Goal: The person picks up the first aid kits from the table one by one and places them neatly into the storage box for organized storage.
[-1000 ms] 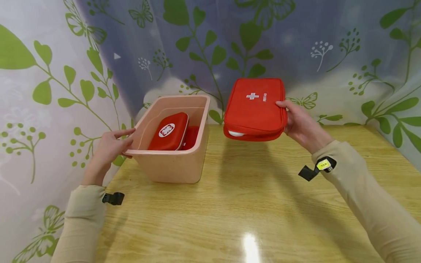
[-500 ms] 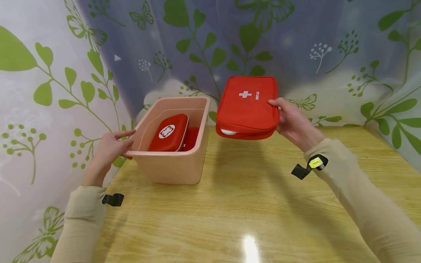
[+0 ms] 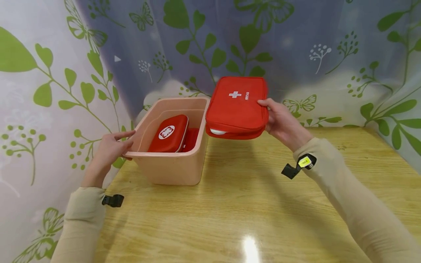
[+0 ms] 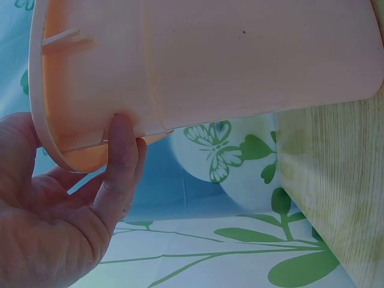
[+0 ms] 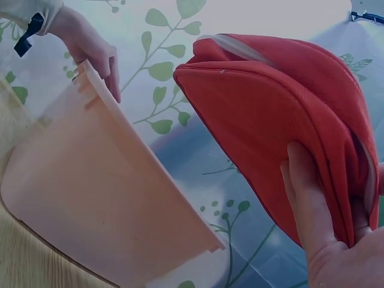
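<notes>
My right hand (image 3: 284,122) grips the right side of a red first aid bag (image 3: 238,109), thumb on top and fingers underneath. The bag is held above the table, its left edge at the right rim of a pink plastic bin (image 3: 167,168). White shows through a gap at its front edge, and the right wrist view shows its underside (image 5: 258,120). My left hand (image 3: 110,149) pinches the bin's left rim, with fingers (image 4: 123,156) under the lip in the left wrist view. Inside the bin leans a red case (image 3: 171,133) with a white round emblem, beside a flatter red item (image 3: 190,139), partly hidden.
The bin stands on a wood-grain table (image 3: 230,204), near the left wall. A curtain (image 3: 296,44) printed with leaves and butterflies hangs behind and on both sides. Black straps (image 3: 113,200) with small devices sit on both wrists.
My right hand has carried the first aid bag leftward, from apart on the right to the bin's right rim. The left hand and the bin have stayed in place.
</notes>
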Tool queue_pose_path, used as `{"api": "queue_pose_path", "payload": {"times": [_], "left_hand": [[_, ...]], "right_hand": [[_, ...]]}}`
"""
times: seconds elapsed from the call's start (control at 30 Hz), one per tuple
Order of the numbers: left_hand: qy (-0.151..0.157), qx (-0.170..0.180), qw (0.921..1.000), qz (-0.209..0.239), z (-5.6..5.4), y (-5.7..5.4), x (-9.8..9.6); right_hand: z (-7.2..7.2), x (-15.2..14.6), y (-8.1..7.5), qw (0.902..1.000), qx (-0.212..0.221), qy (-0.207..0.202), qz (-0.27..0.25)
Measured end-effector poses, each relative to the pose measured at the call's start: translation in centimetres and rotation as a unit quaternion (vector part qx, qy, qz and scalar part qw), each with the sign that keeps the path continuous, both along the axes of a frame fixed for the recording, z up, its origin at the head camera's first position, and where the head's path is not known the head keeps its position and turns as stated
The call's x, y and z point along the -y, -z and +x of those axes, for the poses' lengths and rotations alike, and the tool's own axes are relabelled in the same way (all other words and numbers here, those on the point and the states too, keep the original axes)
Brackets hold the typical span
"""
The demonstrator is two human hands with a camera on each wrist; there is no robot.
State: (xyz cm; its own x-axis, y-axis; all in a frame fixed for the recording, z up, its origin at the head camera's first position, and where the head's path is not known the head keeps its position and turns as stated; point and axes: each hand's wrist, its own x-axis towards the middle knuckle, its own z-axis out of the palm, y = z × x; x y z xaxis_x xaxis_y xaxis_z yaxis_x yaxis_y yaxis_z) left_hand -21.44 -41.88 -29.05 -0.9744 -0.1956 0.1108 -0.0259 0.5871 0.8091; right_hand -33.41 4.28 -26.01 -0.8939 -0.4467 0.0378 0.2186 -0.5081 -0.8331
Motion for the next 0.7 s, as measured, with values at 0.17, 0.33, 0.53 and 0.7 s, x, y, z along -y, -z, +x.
{"api": "queue_pose_path", "payload": {"times": [0.17,0.33,0.53,0.7], "left_hand": [[-0.002,0.000,1.0000,-0.002,0.0,0.0,0.1],[-0.003,0.002,1.0000,0.000,-0.1,0.1,0.1],[0.000,0.002,1.0000,-0.001,-0.1,0.1,0.2],[-0.001,-0.004,1.0000,-0.002,-0.1,0.1,0.3]], "right_hand": [[-0.1,1.0,0.0,1.0000,-0.007,-0.005,-0.004],[-0.1,2.0,0.4,0.9999,-0.009,-0.014,-0.003],[0.0,3.1,0.5,0.9998,-0.012,-0.016,0.005],[-0.1,4.3,0.5,0.9998,-0.015,-0.010,0.007]]}}
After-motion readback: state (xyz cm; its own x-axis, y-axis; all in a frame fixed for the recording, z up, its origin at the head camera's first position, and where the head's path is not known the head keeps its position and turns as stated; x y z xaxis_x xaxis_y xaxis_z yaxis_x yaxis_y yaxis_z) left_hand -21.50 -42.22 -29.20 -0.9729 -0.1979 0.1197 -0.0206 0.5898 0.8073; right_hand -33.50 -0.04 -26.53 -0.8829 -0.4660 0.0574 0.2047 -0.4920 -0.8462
